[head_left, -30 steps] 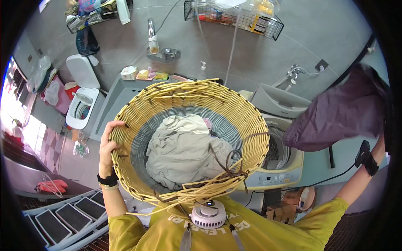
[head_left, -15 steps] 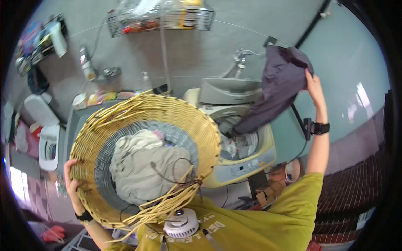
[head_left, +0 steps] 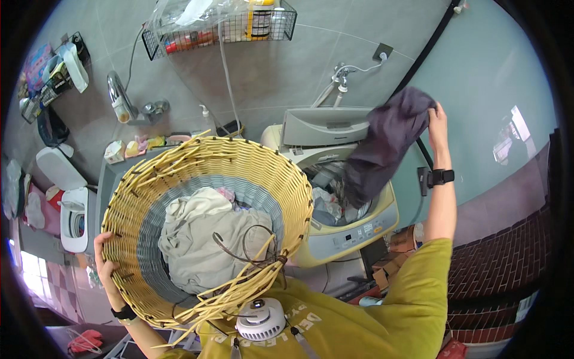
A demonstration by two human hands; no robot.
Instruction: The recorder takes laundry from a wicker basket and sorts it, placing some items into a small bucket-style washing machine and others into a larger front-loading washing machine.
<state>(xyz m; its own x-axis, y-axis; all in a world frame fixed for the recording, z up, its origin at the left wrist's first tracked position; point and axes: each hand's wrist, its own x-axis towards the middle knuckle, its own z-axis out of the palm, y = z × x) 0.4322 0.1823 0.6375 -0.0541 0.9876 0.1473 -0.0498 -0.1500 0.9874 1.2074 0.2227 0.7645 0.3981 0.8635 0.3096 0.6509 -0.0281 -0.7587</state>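
Observation:
My left hand [head_left: 106, 263] grips the rim of a yellow wicker laundry basket [head_left: 287, 179], held against my chest. Beige clothes [head_left: 200, 239] lie in it, with a bit of pink cloth behind them. My right hand [head_left: 437, 119] is raised and holds a dark purple-grey garment [head_left: 382, 146] that hangs down over the open top-loading washing machine [head_left: 353, 230]. The garment's lower end reaches the drum opening, where other laundry [head_left: 326, 206] lies. The machine's lid [head_left: 323, 127] stands upright at the back.
A tiled wall carries a wire shelf [head_left: 221, 27] with bottles, a tap [head_left: 341, 75] and a socket. A grey counter [head_left: 110, 179] with small items and a white toilet [head_left: 72, 209] are at the left. Cardboard boxes [head_left: 397, 254] lie on the floor beside the machine.
The view has swung to the right, so the washing machine has come more into view. My right hand has brought the dark garment lower, over the machine's opening. The basket stays held.

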